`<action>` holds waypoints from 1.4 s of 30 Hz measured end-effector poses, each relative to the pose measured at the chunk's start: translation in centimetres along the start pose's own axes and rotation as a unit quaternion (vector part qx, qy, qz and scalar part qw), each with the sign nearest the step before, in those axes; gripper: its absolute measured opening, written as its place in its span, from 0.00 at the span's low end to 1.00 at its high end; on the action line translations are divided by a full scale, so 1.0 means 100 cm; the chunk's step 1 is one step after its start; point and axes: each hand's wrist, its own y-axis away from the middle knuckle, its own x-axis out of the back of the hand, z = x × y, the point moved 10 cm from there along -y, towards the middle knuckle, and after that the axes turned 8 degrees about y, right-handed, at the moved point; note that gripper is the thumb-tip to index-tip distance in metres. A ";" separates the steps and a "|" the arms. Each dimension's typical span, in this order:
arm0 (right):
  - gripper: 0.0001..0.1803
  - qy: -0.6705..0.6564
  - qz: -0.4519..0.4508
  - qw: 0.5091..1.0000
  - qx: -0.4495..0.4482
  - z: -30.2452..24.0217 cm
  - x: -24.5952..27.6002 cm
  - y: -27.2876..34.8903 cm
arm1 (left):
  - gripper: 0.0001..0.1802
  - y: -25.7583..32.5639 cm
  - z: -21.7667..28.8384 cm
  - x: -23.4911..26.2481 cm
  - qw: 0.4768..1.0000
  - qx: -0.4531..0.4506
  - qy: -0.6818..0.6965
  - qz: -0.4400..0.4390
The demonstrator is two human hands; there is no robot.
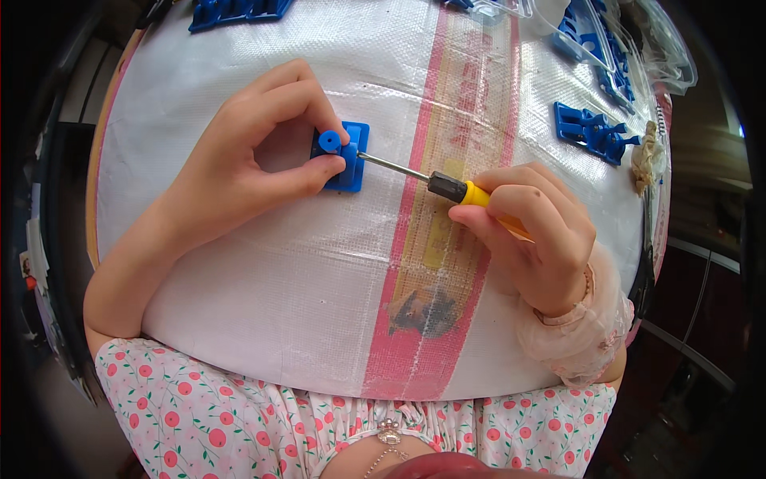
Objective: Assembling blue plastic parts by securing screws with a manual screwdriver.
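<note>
Screw still being driven, part not finished.
Your left hand pinches the blue plastic part on the counter; your right hand grips the yellow screwdriver, tip in the part.

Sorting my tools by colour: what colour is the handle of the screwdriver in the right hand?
Yellow with a black collar, on the metal-shafted screwdriver; the head view shows it best.

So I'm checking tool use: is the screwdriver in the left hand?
No, the right hand grips the screwdriver; the left hand pinches the blue part.
</note>
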 end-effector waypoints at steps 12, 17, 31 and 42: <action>0.15 0.000 -0.034 0.999 0.025 -0.003 -0.003 0.004 | 0.07 0.000 0.005 -0.001 1.000 -0.027 0.014 0.007; 0.17 0.003 -0.055 0.998 0.032 -0.006 -0.007 0.002 | 0.08 0.000 0.004 -0.002 0.999 -0.027 0.020 0.001; 0.17 0.030 -0.059 0.994 0.088 -0.018 -0.011 0.004 | 0.08 0.003 0.007 -0.002 0.999 -0.053 0.000 -0.014; 0.14 -0.044 -0.033 0.998 0.002 0.001 -0.011 0.000 | 0.08 0.003 0.004 0.001 1.000 -0.018 -0.005 -0.003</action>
